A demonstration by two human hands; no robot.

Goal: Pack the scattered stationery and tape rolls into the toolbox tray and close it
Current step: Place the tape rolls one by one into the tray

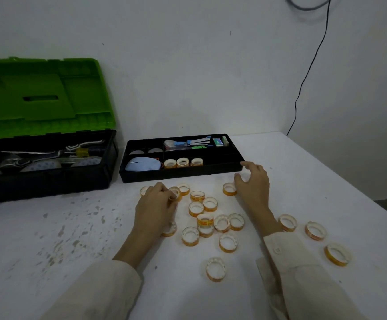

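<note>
- One view only, from the person's head, looking forward and down across the white tabletop [303, 172] toward the wall [188, 65].
- Close range; wide lens, edges probably bowed.
- Both forearms enter from below.

cream long sleeves [303, 273], buttoned right cuff [277, 250]

My white counter [303, 181], stained and flecked, carries a black tray [183, 175] near its far edge. Left of the tray stands the toolbox [47, 181], its green lid up. Nearer me than the tray, loose tape rolls [197, 196] lie scattered, some trailing off to its right.
</note>
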